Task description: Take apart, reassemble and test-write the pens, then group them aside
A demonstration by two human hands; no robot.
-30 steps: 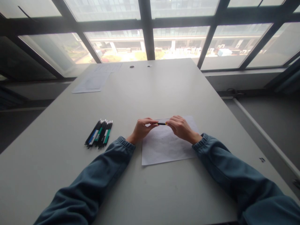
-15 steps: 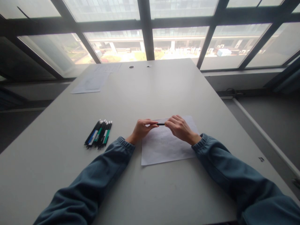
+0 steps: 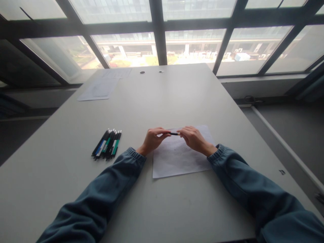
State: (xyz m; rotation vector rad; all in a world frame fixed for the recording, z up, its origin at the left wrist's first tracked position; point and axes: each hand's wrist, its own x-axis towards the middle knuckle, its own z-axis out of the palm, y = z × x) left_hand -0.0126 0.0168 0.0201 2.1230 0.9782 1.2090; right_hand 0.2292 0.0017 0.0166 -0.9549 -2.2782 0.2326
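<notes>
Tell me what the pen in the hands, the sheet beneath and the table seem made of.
The pen looks plastic: dark smooth barrel, mostly hidden. The sheet is paper: thin, matte white, flat. The table is probably laminate: pale grey, soft window sheen.

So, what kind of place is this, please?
Most likely an office or study room. A plain grey desk stands by large dark-framed windows facing other buildings; on it lie a row of pens and a sheet of paper, over which the left hand and right hand hold a black pen.
</notes>
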